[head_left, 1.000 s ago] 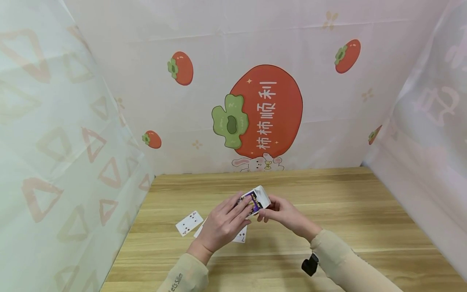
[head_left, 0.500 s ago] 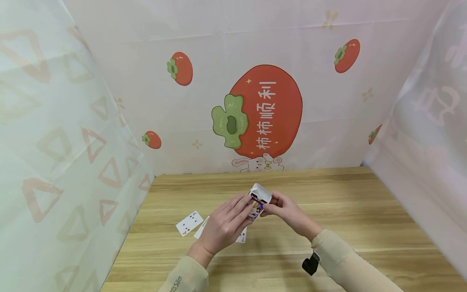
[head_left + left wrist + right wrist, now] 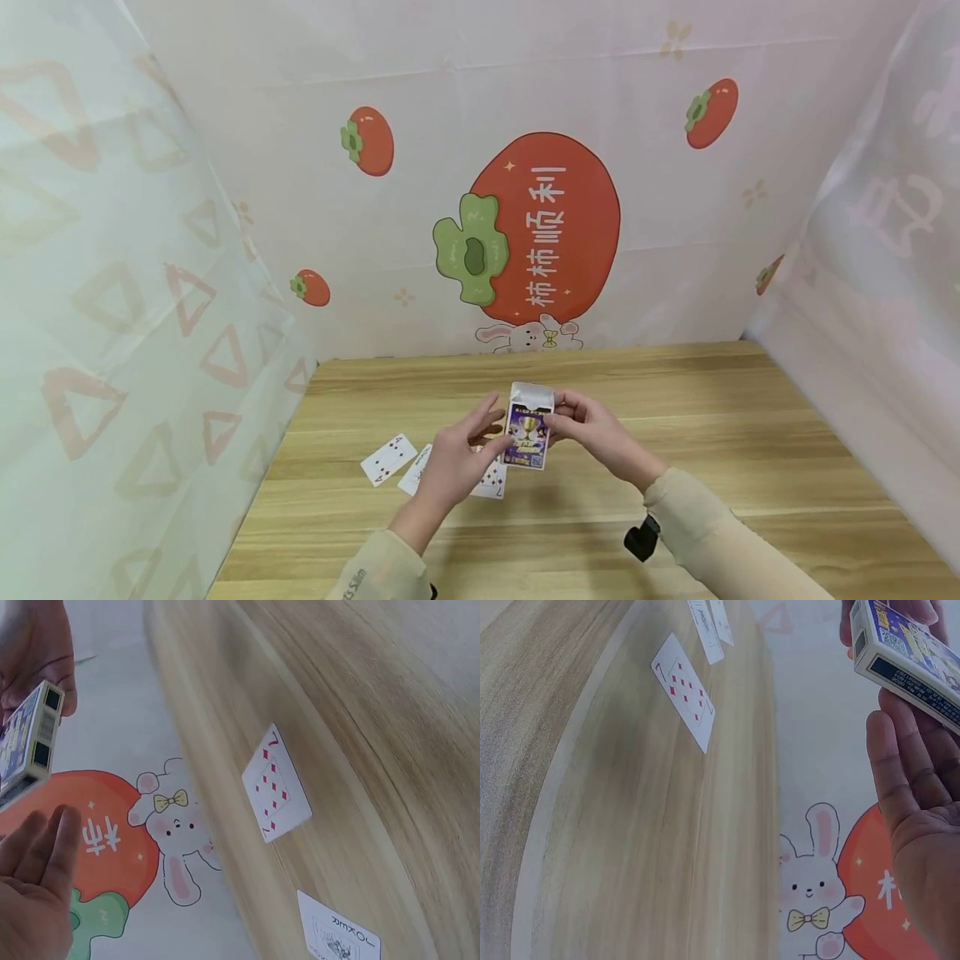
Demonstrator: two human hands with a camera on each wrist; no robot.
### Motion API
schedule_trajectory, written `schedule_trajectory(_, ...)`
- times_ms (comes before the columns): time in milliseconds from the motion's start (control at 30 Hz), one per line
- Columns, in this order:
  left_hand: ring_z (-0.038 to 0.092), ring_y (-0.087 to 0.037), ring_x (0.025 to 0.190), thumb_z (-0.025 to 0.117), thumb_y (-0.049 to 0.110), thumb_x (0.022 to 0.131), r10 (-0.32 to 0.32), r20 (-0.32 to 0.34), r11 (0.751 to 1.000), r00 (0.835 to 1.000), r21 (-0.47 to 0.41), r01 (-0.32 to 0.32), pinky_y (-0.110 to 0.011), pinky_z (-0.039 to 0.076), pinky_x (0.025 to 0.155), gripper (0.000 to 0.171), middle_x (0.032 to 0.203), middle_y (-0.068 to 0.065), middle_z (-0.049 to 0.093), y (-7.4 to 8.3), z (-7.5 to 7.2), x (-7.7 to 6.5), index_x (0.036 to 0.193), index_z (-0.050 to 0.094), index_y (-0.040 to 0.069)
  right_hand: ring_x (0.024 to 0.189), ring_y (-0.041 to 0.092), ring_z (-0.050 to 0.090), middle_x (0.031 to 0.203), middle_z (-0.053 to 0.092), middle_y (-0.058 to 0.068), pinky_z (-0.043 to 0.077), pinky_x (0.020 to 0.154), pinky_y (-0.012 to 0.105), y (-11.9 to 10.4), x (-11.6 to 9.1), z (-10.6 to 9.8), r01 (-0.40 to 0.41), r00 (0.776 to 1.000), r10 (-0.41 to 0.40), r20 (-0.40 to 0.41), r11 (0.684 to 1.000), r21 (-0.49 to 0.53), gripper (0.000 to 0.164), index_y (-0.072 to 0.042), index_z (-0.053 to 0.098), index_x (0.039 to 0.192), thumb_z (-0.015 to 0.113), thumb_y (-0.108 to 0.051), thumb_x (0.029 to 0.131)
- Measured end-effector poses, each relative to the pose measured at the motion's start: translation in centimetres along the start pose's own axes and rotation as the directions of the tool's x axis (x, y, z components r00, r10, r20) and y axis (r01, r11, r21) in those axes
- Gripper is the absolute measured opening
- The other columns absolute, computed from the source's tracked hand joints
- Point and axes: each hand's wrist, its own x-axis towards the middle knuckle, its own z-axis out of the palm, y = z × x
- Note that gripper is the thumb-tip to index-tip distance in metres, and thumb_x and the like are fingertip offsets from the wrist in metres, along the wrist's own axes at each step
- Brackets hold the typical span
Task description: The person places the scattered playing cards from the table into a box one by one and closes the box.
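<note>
A playing-card box, purple with a gold trophy on its front, stands tilted above the table with its white top flap raised. My right hand holds it by the right edge, thumb on the front and fingers behind; in the right wrist view those fingers reach under the box. At its left edge, the thumb of my left hand touches the front, while the other fingers extend beside it. The left wrist view shows these left fingers fairly straight, apart from the box.
Face up on the wooden table lie a four of diamonds, a joker and a seven of diamonds. My left forearm reaches near them. A white printed backdrop rises behind the table, with sheets at both sides.
The box has turned more upright, its front now facing me. My left hand has drawn its fingers off the front to the left edge, uncovering the trophy picture and more of the seven.
</note>
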Motion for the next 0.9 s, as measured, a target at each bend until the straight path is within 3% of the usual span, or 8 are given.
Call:
schedule_trajectory(67,0.076,-0.018,0.098,0.078,0.023,0.091,-0.129,0.024,0.987,0.991,-0.091,0.13,-0.023,0.061,0.081,0.065,0.117,-0.008,0.075,0.18,-0.04,0.11,0.149,0.053,0.01,0.09,0.018,0.071,0.104,0.072,0.01,0.061,0.088,0.045,-0.12,-0.02,-0.03,0.001,1.0,-0.001,0.008,1.0,-0.02,0.035,0.005,0.058,0.126,0.062,-0.022,0.103)
schedule_trajectory(167,0.076,-0.016,0.097,0.079,0.03,0.09,-0.267,0.069,0.945,0.961,-0.176,0.275,-0.023,0.061,0.08,0.065,0.109,-0.005,0.078,0.34,-0.18,0.28,0.148,0.055,0.014,0.09,0.016,0.069,0.104,0.072,0.009,0.061,0.085,0.04,-0.28,-0.04,-0.1,0.0,0.999,0.002,0.034,0.999,-0.05,0.035,0.003,0.061,0.127,0.061,-0.023,0.104)
schedule_trajectory(367,0.077,-0.019,0.083,0.079,0.032,0.09,-0.403,0.153,0.864,0.902,-0.262,0.43,-0.039,0.064,0.079,0.064,0.098,-0.006,0.079,0.59,-0.38,0.49,0.145,0.057,0.009,0.095,0.018,0.067,0.111,0.07,0.012,0.06,0.086,0.036,-0.35,0.09,-0.15,-0.026,0.996,0.034,0.085,0.996,-0.091,0.037,-0.002,0.061,0.134,0.056,-0.027,0.106)
schedule_trajectory(467,0.077,-0.022,0.079,0.08,0.029,0.089,-0.438,0.182,0.826,0.88,-0.304,0.474,-0.042,0.064,0.08,0.058,0.096,-0.009,0.079,0.55,-0.31,0.54,0.14,0.062,0.006,0.095,0.019,0.066,0.111,0.07,0.011,0.059,0.086,0.035,-0.39,0.18,-0.1,-0.038,0.996,0.047,0.082,0.993,-0.112,0.038,-0.003,0.061,0.135,0.055,-0.028,0.107)
schedule_trajectory(667,0.077,-0.027,0.08,0.082,0.021,0.087,-0.47,0.175,0.772,0.865,-0.395,0.499,-0.039,0.064,0.077,0.04,0.096,-0.015,0.078,0.57,-0.17,0.66,0.12,0.069,0.001,0.094,0.021,0.063,0.107,0.069,0.008,0.058,0.083,0.03,-0.61,0.24,0.0,-0.042,0.998,0.048,0.03,0.981,-0.19,0.042,-0.005,0.06,0.138,0.058,-0.03,0.106)
schedule_trajectory(800,0.077,-0.03,0.08,0.083,0.017,0.086,-0.504,0.146,0.728,0.851,-0.459,0.509,-0.039,0.065,0.077,0.039,0.098,-0.017,0.078,0.62,-0.24,0.71,0.116,0.067,-0.002,0.1,0.023,0.066,0.116,0.069,0.012,0.059,0.085,0.03,-0.84,0.27,0.14,0.006,1.0,-0.007,-0.002,0.972,-0.234,0.047,-0.004,0.054,0.145,0.06,-0.026,0.104)
schedule_trajectory(900,0.077,-0.03,0.081,0.083,0.016,0.086,-0.528,0.122,0.696,0.841,-0.505,0.51,-0.04,0.065,0.077,0.04,0.099,-0.019,0.077,0.55,-0.33,0.84,0.115,0.065,-0.004,0.108,0.026,0.067,0.126,0.067,0.014,0.059,0.089,0.033,-0.96,0.31,0.29,0.077,0.996,-0.088,-0.021,0.949,-0.306,0.05,-0.003,0.051,0.147,0.063,-0.023,0.103)
